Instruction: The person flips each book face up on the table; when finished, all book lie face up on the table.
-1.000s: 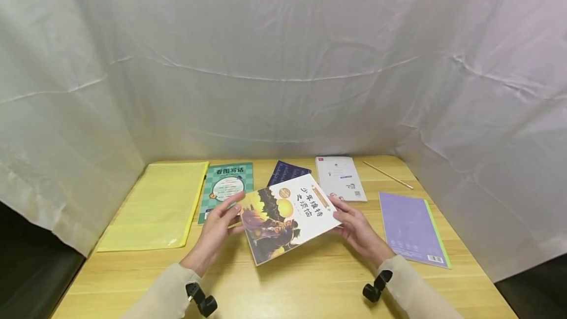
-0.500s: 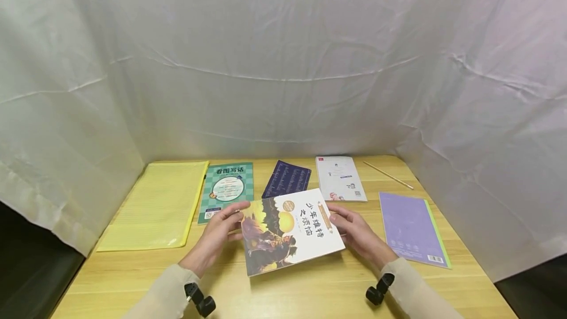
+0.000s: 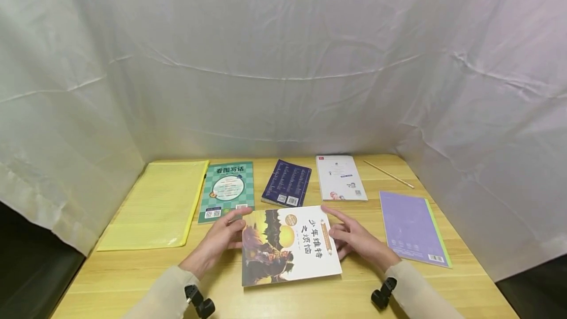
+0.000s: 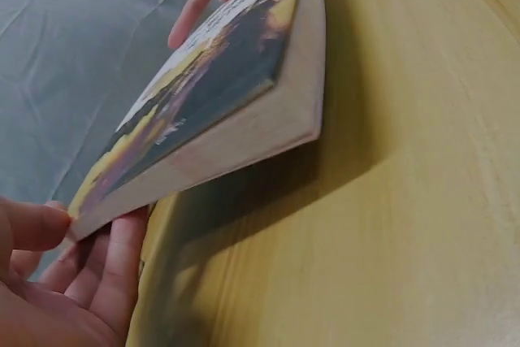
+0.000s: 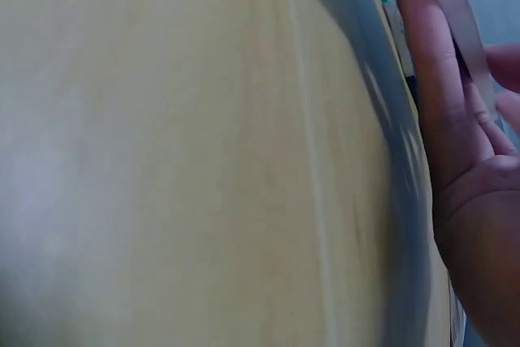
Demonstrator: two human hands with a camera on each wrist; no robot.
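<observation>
A paperback book with an illustrated cover and white title panel lies almost flat, low over the wooden table, in front of me. My left hand pinches its left edge. In the left wrist view the thumb is on the cover and the fingers are beneath, so that side of the book is raised off the wood. My right hand holds the right edge, index finger stretched along the far corner. In the right wrist view the book's edge runs between the fingers of that hand.
Along the back lie a yellow folder, a green checked workbook, a dark blue book, a white booklet and a pencil. A purple notebook lies at the right. White cloth walls the table in.
Both hands have brought the book down and toward me, turning it squarer and flatter. The dark blue book behind it now shows in full.
</observation>
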